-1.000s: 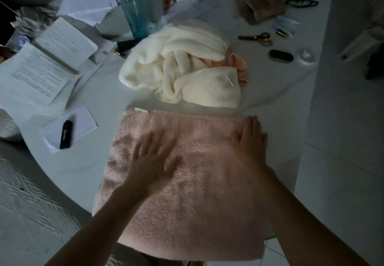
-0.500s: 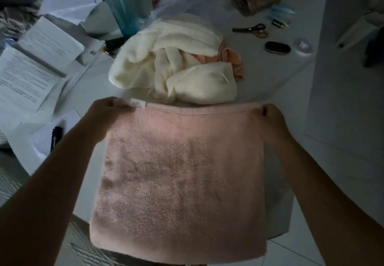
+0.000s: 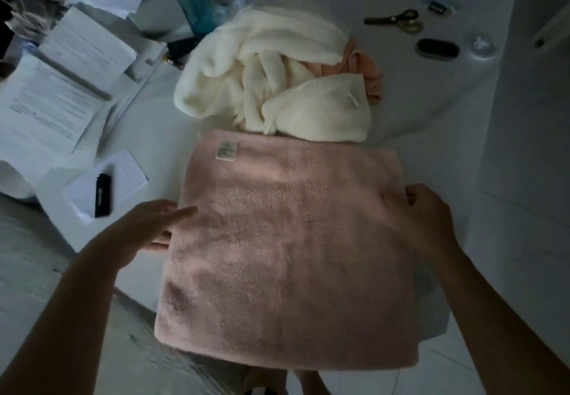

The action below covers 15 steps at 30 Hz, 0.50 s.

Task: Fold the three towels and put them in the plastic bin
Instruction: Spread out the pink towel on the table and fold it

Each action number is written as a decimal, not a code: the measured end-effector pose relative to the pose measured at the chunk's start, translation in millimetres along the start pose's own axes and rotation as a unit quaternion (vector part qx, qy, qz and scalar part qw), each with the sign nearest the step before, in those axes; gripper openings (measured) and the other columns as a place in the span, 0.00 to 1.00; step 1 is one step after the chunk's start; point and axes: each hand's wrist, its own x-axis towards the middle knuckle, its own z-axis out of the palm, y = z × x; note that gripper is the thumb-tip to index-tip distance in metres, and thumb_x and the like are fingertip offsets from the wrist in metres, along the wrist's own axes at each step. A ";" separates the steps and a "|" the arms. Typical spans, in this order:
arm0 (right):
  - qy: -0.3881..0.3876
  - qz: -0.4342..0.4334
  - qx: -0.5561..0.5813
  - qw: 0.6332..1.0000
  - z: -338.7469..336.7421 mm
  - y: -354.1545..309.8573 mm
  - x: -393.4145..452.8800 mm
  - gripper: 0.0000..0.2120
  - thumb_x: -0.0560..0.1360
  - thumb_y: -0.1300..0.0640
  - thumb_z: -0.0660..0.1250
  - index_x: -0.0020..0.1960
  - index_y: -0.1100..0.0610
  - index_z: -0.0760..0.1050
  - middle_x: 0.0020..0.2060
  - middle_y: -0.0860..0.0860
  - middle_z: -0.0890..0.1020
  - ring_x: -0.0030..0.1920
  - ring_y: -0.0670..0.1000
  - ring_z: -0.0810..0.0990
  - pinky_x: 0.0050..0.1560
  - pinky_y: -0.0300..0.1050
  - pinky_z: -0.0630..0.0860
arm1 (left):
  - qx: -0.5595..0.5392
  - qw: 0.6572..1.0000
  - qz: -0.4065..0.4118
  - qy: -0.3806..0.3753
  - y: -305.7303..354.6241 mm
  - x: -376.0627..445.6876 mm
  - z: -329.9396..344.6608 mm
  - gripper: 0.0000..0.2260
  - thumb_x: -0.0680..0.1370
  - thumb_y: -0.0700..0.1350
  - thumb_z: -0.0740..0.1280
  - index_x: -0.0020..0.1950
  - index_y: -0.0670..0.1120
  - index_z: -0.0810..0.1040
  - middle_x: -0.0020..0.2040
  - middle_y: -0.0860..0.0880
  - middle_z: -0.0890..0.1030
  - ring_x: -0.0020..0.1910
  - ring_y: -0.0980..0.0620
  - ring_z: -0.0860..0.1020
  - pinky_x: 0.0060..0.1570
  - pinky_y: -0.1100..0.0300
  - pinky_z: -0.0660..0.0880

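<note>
One pink towel (image 3: 287, 240) lies part-folded on the worktop (image 3: 416, 111), left hand (image 3: 145, 228) and right hand (image 3: 428, 209) gripping its side edges with curled fingers, while cream towel (image 3: 277, 86) and peach towel (image 3: 367, 71) wait crumpled behind, no bin visible.

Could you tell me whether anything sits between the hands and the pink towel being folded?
Nothing visible does. The left hand holds the pink towel at its left edge, and the right hand grips its right edge. The crumpled cream towel lies behind it. No plastic bin is in view.
</note>
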 end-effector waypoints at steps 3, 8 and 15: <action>-0.045 0.015 0.034 0.998 -1.6 -2.6 -5.1 0.21 0.73 0.43 0.65 0.36 0.61 0.76 0.28 0.51 0.77 0.30 0.49 0.73 0.31 0.44 0.64 | 0.018 0.999 0.041 -0.021 -16.7 -14.6 14.5 0.14 0.70 0.57 0.72 0.53 0.54 0.80 0.47 0.53 0.85 0.47 0.53 0.83 0.42 0.57 0.76; -0.032 0.027 0.056 0.998 -14.6 -6.4 10.1 0.19 0.78 0.51 0.62 0.33 0.60 0.71 0.28 0.52 0.71 0.36 0.50 0.70 0.37 0.47 0.63 | -0.139 0.972 0.059 0.181 -38.4 -20.8 48.3 0.15 0.75 0.55 0.73 0.53 0.45 0.81 0.45 0.45 0.85 0.44 0.45 0.83 0.38 0.54 0.79; 0.095 -0.026 0.033 0.995 1.8 -20.0 -17.5 0.19 0.76 0.56 0.66 0.64 0.64 0.70 0.58 0.61 0.76 0.58 0.58 0.76 0.54 0.50 0.72 | 0.116 0.882 0.173 0.423 -56.3 -41.7 82.4 0.26 0.76 0.56 0.69 0.69 0.44 0.69 0.58 0.39 0.77 0.54 0.36 0.77 0.51 0.43 0.76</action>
